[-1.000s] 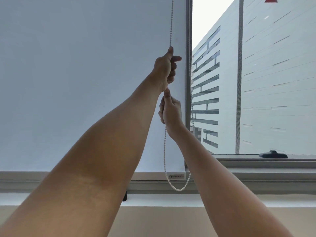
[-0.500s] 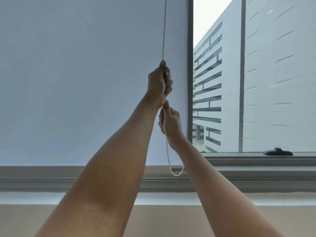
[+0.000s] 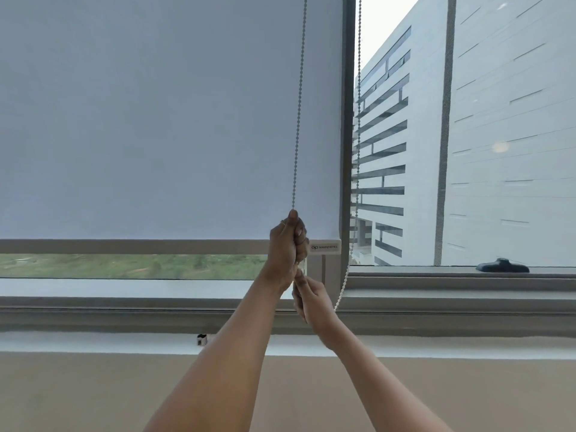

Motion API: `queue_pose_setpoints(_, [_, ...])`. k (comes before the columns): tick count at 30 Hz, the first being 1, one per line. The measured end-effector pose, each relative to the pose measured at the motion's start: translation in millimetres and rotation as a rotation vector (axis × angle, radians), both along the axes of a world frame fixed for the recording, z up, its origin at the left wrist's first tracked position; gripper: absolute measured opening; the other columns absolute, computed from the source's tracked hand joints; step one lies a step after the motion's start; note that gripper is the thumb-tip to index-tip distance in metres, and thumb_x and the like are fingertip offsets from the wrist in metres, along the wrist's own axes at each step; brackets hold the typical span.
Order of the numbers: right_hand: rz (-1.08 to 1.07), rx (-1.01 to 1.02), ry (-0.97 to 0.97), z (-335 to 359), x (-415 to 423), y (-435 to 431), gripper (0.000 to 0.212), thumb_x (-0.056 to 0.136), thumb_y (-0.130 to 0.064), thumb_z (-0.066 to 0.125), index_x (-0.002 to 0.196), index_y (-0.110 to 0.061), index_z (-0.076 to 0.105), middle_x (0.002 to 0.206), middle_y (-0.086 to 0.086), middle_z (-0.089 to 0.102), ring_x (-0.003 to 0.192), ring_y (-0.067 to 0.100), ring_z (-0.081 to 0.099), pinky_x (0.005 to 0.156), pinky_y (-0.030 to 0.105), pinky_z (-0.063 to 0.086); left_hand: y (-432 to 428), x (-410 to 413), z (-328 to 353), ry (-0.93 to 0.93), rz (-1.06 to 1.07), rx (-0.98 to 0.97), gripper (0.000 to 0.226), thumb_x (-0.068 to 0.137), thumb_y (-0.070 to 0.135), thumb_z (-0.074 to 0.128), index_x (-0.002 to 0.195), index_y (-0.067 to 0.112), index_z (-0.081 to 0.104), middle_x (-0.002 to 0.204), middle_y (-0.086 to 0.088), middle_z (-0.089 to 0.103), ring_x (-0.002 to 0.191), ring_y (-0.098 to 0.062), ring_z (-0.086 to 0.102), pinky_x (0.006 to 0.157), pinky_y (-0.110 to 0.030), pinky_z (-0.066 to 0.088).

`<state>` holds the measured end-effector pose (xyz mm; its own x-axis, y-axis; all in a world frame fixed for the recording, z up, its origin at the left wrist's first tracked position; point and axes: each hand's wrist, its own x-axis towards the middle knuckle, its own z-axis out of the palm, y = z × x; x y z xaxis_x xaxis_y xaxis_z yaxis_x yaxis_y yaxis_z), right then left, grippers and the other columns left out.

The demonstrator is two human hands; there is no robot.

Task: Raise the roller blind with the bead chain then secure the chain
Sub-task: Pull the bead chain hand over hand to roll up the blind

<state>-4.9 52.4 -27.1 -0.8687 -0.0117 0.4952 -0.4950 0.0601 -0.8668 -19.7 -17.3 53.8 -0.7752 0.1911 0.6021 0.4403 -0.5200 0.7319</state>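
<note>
Two hands are gripping the chain point(image 3: 297, 120) before the blind point(image 3: 156, 120), fingers point(image 3: 301, 235) curling tight round it, the left hand point(image 3: 287, 244) just above the right hand point(image 3: 312, 302).

The roller blind point(image 3: 156, 120) is showing a smooth, matt cloth face. The bead chain point(image 3: 298, 104) is looking like small pale plastic beads (hard to be sure). The window frame point(image 3: 347, 120) is reading as matt grey metal, and the wall point(image 3: 93, 394) below is showing flat beige paint.
</note>
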Motion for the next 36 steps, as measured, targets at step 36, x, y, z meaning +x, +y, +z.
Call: queue_pose_setpoints(36, [0.022,-0.212,0.096,153.2,17.2,-26.5,0.054,0.096,-0.046,0.032,0.05,-0.019,0.032,0.036,-0.009,0.03,0.028,0.004,0.022,0.032,0.014,0.017,1.1,22.5,-16.1,-0.136,-0.107,-0.013,0.044,0.099,0.028,0.029,0.057,0.015,0.032,0.035,0.011,0.029,0.03,-0.001,0.021,0.034,-0.015,0.015])
